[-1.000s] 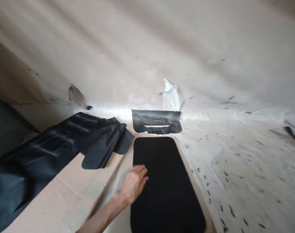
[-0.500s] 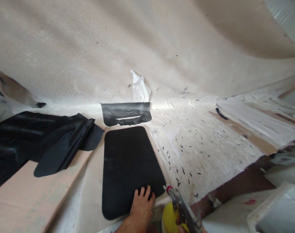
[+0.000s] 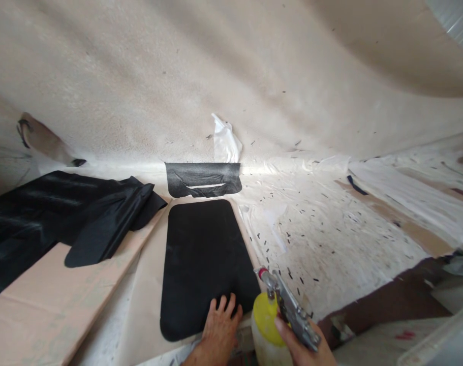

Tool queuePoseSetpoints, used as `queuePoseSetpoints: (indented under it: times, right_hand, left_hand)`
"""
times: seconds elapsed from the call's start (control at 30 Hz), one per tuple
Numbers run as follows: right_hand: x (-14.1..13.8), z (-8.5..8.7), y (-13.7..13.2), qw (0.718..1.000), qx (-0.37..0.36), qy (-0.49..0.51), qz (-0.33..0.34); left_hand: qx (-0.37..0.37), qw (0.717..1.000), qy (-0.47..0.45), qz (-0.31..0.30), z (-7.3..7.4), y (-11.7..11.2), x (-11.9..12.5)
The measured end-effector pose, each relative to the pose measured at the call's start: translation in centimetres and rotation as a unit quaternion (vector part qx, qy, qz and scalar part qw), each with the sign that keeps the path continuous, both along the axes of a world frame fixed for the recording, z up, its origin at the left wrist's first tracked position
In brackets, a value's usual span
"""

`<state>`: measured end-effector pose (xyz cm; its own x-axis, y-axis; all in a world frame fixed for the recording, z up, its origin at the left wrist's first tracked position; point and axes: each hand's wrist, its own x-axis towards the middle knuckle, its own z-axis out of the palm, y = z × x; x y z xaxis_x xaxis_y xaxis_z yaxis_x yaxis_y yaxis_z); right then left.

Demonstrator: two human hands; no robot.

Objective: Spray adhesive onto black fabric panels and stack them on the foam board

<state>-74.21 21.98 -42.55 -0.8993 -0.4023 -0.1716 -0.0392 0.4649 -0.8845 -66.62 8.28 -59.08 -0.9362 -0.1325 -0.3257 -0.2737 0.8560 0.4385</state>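
A black rounded panel (image 3: 208, 259) lies flat on a pale sheet on the work surface. My left hand (image 3: 221, 325) rests on its near right corner with the fingers spread. In my right hand (image 3: 305, 345) is a metal spray gun (image 3: 290, 305) with a yellow-lidded cup (image 3: 265, 320) below it. The gun's nozzle points up and left, close to the panel's right edge. Beyond the panel's far edge, a black piece with a slot (image 3: 204, 175) lies against the foot of the hanging cloth.
Black sheet material (image 3: 82, 208) is heaped on cardboard (image 3: 59, 300) at the left. Small black scraps dot the whitish covering (image 3: 322, 229) on the right. A pale cloth (image 3: 140, 76) hangs behind, with a white scrap (image 3: 226, 140) on it. A white container (image 3: 440, 335) stands at the lower right.
My right hand has raised the spray gun, and more of the cup and hand now shows. My left hand stays on the panel. The view has shifted slightly left.
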Motion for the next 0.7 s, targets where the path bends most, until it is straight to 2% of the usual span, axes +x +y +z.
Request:
queuePoseSetpoints:
  times: [0.17,0.33,0.47,0.7]
  right_hand:
    - [-0.6,1.2,-1.0,0.999,-0.017,-0.028,0.009]
    - [-1.3,0.9,-1.3,0.999,-0.014,-0.044,-0.001]
    - [-1.7,0.7,-1.6,0.999,-0.02,-0.036,0.016]
    - [-2.3,-0.4,-1.1,0.999,-0.002,-0.036,0.025]
  left_hand:
    - [0.003,1.0,0.0,0.006,-0.5,0.2,0.0]
    - [0.008,1.0,0.003,0.006,-0.7,0.1,0.0]
    - [0.006,1.0,-0.009,0.005,-0.5,0.1,-0.1]
    - [-0.018,1.0,-0.013,-0.013,-0.1,0.0,-0.1]
